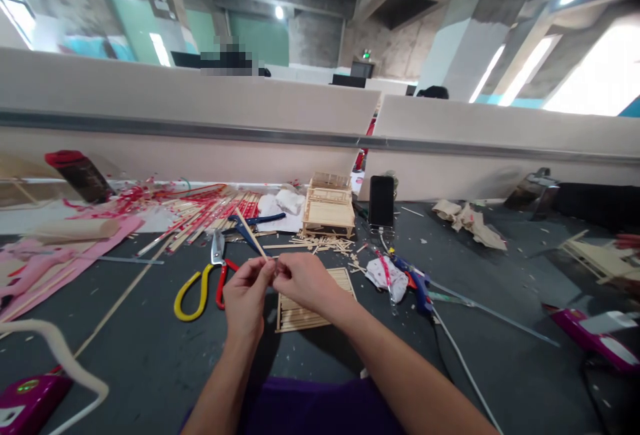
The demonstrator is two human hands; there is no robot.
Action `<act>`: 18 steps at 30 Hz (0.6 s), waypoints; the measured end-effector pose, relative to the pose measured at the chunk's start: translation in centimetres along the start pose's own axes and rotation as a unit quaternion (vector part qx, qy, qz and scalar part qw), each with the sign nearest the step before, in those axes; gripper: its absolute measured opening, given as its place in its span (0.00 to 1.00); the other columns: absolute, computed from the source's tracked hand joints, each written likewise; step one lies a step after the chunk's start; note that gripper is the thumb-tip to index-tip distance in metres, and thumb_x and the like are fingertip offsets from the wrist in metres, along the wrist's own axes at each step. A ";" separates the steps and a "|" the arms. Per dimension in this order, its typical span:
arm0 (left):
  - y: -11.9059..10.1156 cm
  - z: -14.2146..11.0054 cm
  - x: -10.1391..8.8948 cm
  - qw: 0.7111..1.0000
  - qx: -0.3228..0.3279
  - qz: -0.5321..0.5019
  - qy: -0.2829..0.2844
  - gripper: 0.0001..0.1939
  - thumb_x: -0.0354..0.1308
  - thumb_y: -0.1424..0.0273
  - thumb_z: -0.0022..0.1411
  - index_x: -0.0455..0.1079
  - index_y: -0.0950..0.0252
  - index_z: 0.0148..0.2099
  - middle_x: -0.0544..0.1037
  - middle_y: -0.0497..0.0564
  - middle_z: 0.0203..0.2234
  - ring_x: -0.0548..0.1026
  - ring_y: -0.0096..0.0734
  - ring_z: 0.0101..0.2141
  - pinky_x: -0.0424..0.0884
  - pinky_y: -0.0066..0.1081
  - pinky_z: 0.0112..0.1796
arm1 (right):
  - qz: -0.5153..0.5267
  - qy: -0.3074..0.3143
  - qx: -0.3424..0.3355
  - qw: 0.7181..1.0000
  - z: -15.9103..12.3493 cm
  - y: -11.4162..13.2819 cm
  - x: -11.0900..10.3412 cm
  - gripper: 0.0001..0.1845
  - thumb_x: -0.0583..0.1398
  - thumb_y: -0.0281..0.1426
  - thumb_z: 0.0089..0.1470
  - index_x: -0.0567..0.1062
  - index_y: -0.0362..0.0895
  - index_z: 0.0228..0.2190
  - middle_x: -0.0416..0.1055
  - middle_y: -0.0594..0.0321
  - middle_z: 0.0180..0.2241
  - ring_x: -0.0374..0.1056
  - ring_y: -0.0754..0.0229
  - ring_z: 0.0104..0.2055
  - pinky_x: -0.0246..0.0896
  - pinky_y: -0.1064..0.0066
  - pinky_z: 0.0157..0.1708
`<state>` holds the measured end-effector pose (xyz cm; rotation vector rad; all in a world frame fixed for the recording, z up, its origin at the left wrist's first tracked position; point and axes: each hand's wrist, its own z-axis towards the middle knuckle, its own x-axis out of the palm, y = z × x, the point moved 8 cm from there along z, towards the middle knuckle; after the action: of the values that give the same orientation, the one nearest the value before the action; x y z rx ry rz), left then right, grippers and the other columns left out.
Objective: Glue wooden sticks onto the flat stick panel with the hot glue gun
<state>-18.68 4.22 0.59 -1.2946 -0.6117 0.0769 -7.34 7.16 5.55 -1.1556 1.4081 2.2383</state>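
Observation:
A thin wooden stick (250, 232) slants up and away from my fingertips. My left hand (249, 292) pinches it near its lower end between thumb and forefinger. Right against it, my right hand (305, 282) is closed at the same end, its fingertips partly hidden. Under my right hand lies a flat slatted panel of wooden sticks (305, 318), partly covered by the hand. To the left of my left hand are shears (218, 248) with one yellow and one red handle. Blue-handled pliers (260, 219) lie beyond the stick.
A small wooden stick model (329, 212) stands behind cut pieces (330, 244). Nearby are a propped phone (381, 200), a blue glue gun (420, 285) with its cord, and packaged sticks (200, 218). A magenta tool (595, 335) lies right, near a co-worker's hand (627, 242).

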 end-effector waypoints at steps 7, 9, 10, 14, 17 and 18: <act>0.4 0.5 -1.2 0.999 -0.012 -0.015 -0.051 0.13 0.70 0.66 0.45 0.76 0.67 0.33 0.76 0.45 0.25 0.69 0.21 0.25 0.66 0.22 0.28 | 0.182 0.044 -0.002 0.982 0.3 -1.0 0.8 0.06 0.60 0.31 0.48 0.71 0.42 0.23 0.64 0.71 0.20 0.58 0.69 0.23 0.49 0.78 0.24; 0.5 0.5 -1.2 0.998 -0.013 -0.023 -0.055 0.14 0.70 0.66 0.43 0.76 0.68 0.32 0.76 0.46 0.24 0.70 0.22 0.25 0.66 0.22 0.29 | 0.143 0.021 -0.030 0.989 0.2 -0.3 0.1 0.08 0.61 0.30 0.49 0.69 0.42 0.21 0.63 0.71 0.20 0.57 0.69 0.23 0.48 0.78 0.25; 0.6 0.5 -1.0 0.998 -0.018 -0.030 -0.050 0.14 0.70 0.66 0.43 0.76 0.68 0.32 0.76 0.46 0.24 0.70 0.22 0.25 0.67 0.22 0.28 | 0.128 0.010 -0.041 0.991 0.2 0.0 -0.1 0.09 0.60 0.29 0.50 0.69 0.42 0.20 0.62 0.72 0.19 0.56 0.69 0.23 0.47 0.78 0.25; 1.2 0.5 -0.7 0.994 -0.061 -0.078 -0.044 0.16 0.72 0.66 0.41 0.76 0.69 0.31 0.76 0.46 0.24 0.70 0.20 0.23 0.67 0.20 0.26 | 0.146 0.008 -0.022 0.989 0.5 -0.2 0.3 0.10 0.57 0.26 0.51 0.68 0.42 0.20 0.61 0.72 0.17 0.55 0.69 0.22 0.47 0.78 0.23; 1.4 0.5 -0.9 0.991 -0.075 -0.099 -0.054 0.17 0.73 0.66 0.39 0.76 0.69 0.32 0.77 0.46 0.25 0.70 0.19 0.23 0.68 0.20 0.26 | 0.137 0.016 0.027 0.990 1.2 -1.4 1.3 0.11 0.55 0.28 0.54 0.69 0.43 0.21 0.62 0.72 0.16 0.57 0.69 0.18 0.50 0.79 0.20; 1.4 0.6 -1.0 0.990 -0.075 -0.101 -0.057 0.17 0.73 0.66 0.39 0.76 0.69 0.32 0.77 0.46 0.25 0.70 0.19 0.23 0.68 0.20 0.26 | 0.106 0.010 0.041 0.993 1.4 -1.9 1.3 0.11 0.54 0.29 0.55 0.69 0.43 0.22 0.63 0.72 0.17 0.58 0.69 0.17 0.51 0.78 0.20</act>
<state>-19.40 4.72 -1.02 -1.3733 -0.8567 -0.0644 -7.78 9.08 3.70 -1.0475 1.6857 2.2882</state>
